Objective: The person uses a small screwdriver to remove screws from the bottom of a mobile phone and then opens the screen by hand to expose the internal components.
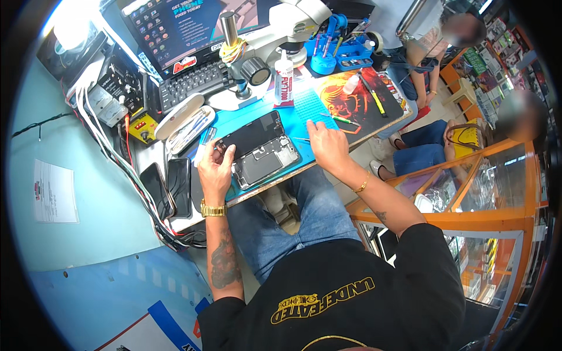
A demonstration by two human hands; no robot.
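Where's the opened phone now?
In the head view, the opened phone lies just left of centre on the blue mat, between the left hand and right hand.

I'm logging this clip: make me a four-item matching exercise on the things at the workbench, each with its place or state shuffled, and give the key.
Things
1. Black rectangular phone, opened up
2. White-and-red tube
3. Gold-coloured metal watch
4. Blue plastic tool organiser

Places and states
A. Worn at the wrist of the left hand
B. To the right of the white microscope
C. Gripped at its left edge by the left hand
D. Just beyond the phone, white nozzle at its far end

Pairs: 1-C, 2-D, 3-A, 4-B
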